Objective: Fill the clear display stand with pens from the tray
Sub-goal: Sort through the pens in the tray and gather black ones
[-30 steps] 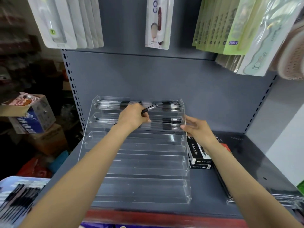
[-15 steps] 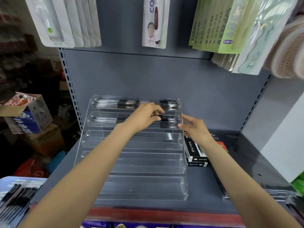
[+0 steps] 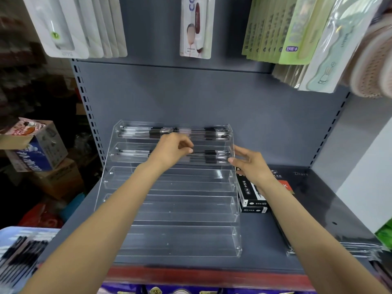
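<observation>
Five stepped tiers make up the clear display stand (image 3: 169, 211), which sits on a grey shelf (image 3: 314, 234) against the back panel. In the head view, the top two tiers hold rows of black-gripped pens (image 3: 210, 133), while the three lower tiers hold none. The left hand (image 3: 169, 152) reaches over the second tier from the top, its fingers (image 3: 186, 145) curled and pinching a pen (image 3: 203, 152) that lies level along that tier, just above the pens already there. The right hand (image 3: 250, 166) rests at the right end of the same tier, its fingers fairly straight and loosely spread, their tips touching the stand's side wall; it holds nothing. The tray (image 3: 19, 253), with many dark pens lying in it, shows at the lower left corner, well apart from the stand. Just beside the stand on the right are stacked black and white boxes (image 3: 252, 198). Packaged goods (image 3: 297, 28) hang above.
</observation>
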`<state>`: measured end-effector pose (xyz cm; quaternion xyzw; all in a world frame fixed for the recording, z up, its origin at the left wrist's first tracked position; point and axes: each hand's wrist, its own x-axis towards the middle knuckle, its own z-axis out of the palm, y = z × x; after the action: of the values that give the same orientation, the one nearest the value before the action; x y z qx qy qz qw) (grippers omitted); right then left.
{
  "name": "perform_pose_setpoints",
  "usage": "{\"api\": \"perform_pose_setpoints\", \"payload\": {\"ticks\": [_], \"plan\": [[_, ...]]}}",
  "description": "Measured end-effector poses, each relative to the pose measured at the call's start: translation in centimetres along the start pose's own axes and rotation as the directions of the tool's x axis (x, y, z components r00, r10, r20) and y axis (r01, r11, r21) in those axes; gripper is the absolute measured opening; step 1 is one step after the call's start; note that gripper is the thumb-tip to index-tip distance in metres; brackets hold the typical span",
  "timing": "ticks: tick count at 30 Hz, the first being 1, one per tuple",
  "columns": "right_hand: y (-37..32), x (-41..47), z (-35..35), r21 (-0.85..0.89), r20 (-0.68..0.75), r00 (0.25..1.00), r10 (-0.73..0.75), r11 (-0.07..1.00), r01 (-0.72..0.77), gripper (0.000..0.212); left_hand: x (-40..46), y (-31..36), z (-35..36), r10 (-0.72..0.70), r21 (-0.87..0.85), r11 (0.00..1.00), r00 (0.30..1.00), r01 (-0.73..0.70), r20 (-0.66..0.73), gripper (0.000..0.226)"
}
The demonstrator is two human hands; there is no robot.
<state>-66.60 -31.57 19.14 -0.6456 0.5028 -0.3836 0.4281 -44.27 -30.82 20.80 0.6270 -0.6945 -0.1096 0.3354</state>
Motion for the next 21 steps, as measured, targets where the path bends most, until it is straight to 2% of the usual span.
{"api": "perform_pose_setpoints", "payload": {"ticks": [3,8,12,21], "plan": [[0.1,0.0,0.1,0.020,-0.005,1.000,0.004,1.000,-0.003,0.050,-0.5,-1.4,-1.7,-0.100,0.029,0.994,0.994,0.102,-0.046,0.010],[0.0,-0.1,0.2,0.043,-0.005,1.000,0.011,0.999,-0.011,0.049,-0.3,-1.3,-2.4,-0.192,0.092,0.977,0.981,0.192,-0.008,0.011],[0.0,-0.2,0.2,0.033,-0.006,1.000,0.006,0.999,-0.006,0.048,-0.3,-1.0,-1.8,-0.203,0.085,0.976,0.979,0.201,0.017,0.017],[0.1,0.1,0.3,-0.007,-0.017,1.000,0.012,1.000,-0.012,0.049,-1.2,-0.9,-1.4,-0.171,0.063,0.983,0.985,0.173,-0.035,0.020]]}}
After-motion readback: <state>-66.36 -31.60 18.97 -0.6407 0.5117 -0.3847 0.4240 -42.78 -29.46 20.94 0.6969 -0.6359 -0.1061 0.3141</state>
